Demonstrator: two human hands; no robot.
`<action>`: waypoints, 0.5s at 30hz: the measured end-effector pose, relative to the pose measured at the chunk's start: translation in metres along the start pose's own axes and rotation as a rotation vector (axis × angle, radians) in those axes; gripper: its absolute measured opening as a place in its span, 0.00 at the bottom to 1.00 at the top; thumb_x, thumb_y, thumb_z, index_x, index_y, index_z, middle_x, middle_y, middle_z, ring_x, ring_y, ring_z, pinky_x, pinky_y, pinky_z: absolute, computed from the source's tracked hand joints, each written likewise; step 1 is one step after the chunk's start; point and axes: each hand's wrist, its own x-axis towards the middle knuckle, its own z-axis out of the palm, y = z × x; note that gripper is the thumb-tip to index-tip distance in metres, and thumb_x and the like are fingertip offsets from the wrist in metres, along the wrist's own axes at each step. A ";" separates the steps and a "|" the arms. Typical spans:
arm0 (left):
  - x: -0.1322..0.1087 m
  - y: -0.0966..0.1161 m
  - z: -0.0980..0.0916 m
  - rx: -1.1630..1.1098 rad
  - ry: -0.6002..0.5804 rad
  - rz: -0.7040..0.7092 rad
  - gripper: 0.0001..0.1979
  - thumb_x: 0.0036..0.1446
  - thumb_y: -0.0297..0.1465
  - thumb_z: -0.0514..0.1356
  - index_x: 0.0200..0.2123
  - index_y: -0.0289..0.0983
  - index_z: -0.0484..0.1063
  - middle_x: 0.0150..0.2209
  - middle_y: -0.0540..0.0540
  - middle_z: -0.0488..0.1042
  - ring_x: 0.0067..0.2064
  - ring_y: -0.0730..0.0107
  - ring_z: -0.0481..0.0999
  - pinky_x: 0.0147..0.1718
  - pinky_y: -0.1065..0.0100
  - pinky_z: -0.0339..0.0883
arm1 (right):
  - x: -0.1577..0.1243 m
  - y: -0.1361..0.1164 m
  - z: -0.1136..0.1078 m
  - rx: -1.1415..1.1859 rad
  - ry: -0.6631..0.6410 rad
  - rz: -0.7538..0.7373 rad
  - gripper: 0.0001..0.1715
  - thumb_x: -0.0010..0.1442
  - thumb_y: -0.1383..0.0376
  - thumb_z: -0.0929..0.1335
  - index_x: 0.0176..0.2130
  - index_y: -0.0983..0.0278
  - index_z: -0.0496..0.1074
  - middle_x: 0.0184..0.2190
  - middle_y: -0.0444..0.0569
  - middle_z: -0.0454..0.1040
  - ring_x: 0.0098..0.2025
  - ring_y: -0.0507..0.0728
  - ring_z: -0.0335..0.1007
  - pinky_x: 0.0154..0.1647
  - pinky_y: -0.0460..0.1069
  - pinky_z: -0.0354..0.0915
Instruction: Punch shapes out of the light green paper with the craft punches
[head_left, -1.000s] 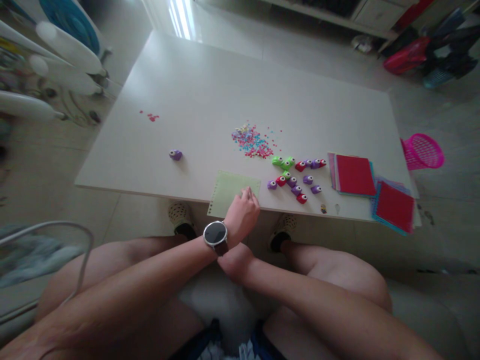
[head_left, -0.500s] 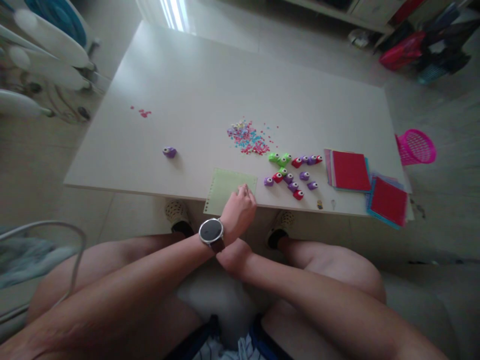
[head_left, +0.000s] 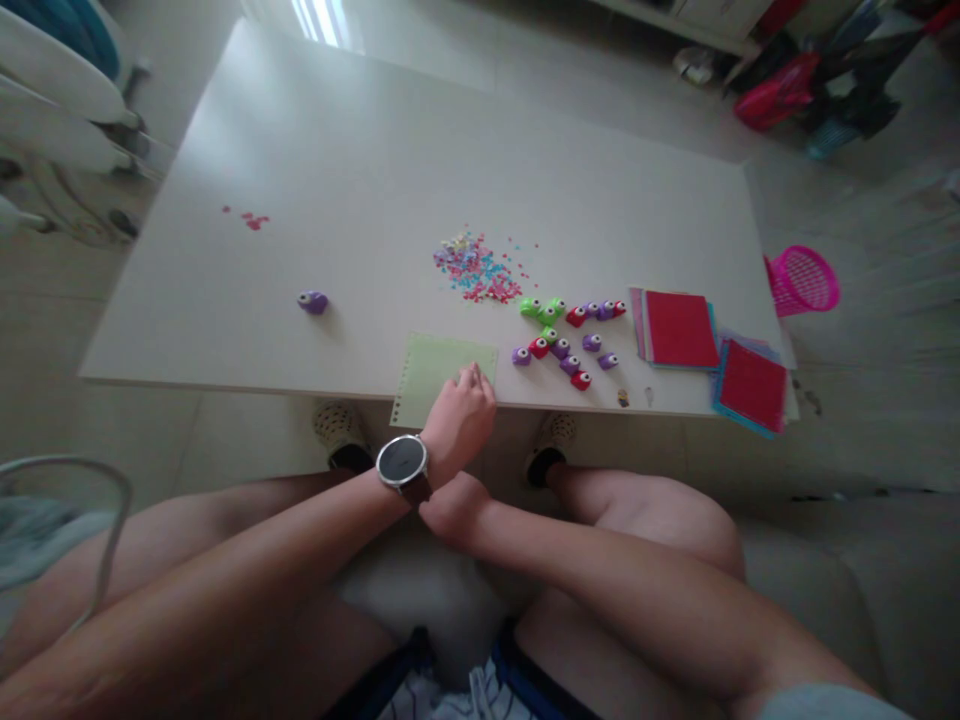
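A pale green sheet [head_left: 427, 365], with small holes along its left and lower edges, lies at the table's front edge. My left hand [head_left: 463, 408], wearing a round watch [head_left: 403, 461], rests over the sheet's lower right part. Its fingers are bent and close together; anything between them is too small to make out. Tucked against the underside of my left wrist is my right hand [head_left: 455, 508], its fingers hidden. Right of the sheet stand several purple, red and green punches with eyes [head_left: 561, 348]. Another purple punch [head_left: 313, 302] stands alone on the left.
Small colourful paper bits [head_left: 480, 268] lie in a pile on the white table [head_left: 360, 160]. Several pink bits [head_left: 253, 220] are at the left. Red-topped paper stacks [head_left: 681, 330] [head_left: 753, 385] sit at the right, near a pink basket [head_left: 804, 281].
The whole view has shifted, so the table and its objects appear further left. Both hands keep nearly the same place against the green sheet.
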 end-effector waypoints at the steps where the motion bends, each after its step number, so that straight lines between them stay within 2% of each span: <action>1: 0.000 0.000 0.001 0.018 -0.006 0.003 0.27 0.72 0.24 0.51 0.70 0.18 0.66 0.71 0.17 0.65 0.66 0.44 0.73 0.52 0.56 0.74 | -0.001 -0.001 -0.005 0.015 -0.035 -0.002 0.17 0.73 0.68 0.64 0.50 0.68 0.82 0.49 0.61 0.83 0.50 0.64 0.78 0.53 0.57 0.72; 3: 0.001 0.000 0.002 0.035 -0.011 0.006 0.27 0.73 0.25 0.51 0.70 0.17 0.65 0.71 0.17 0.65 0.67 0.44 0.72 0.54 0.57 0.73 | -0.003 -0.002 -0.013 0.049 -0.076 -0.002 0.15 0.72 0.68 0.66 0.47 0.68 0.83 0.48 0.61 0.83 0.48 0.66 0.79 0.50 0.59 0.74; 7: -0.001 -0.001 0.001 0.031 -0.010 0.012 0.27 0.73 0.24 0.51 0.69 0.14 0.64 0.71 0.15 0.65 0.67 0.43 0.72 0.55 0.56 0.73 | -0.007 -0.002 -0.024 0.087 -0.044 0.019 0.12 0.71 0.66 0.69 0.43 0.68 0.84 0.47 0.63 0.84 0.45 0.69 0.81 0.44 0.60 0.74; 9: -0.001 -0.001 0.001 0.014 -0.007 0.012 0.27 0.73 0.24 0.51 0.69 0.15 0.65 0.70 0.15 0.65 0.67 0.42 0.72 0.54 0.56 0.73 | -0.008 -0.002 -0.028 0.089 -0.045 0.033 0.12 0.72 0.66 0.69 0.44 0.67 0.84 0.48 0.63 0.84 0.46 0.68 0.82 0.43 0.59 0.73; 15: -0.002 -0.002 0.002 0.030 0.001 0.026 0.27 0.72 0.24 0.50 0.69 0.13 0.63 0.70 0.13 0.65 0.65 0.42 0.72 0.52 0.55 0.73 | -0.011 -0.003 -0.042 0.072 -0.177 0.015 0.20 0.75 0.68 0.62 0.51 0.68 0.83 0.54 0.64 0.82 0.53 0.70 0.81 0.48 0.61 0.74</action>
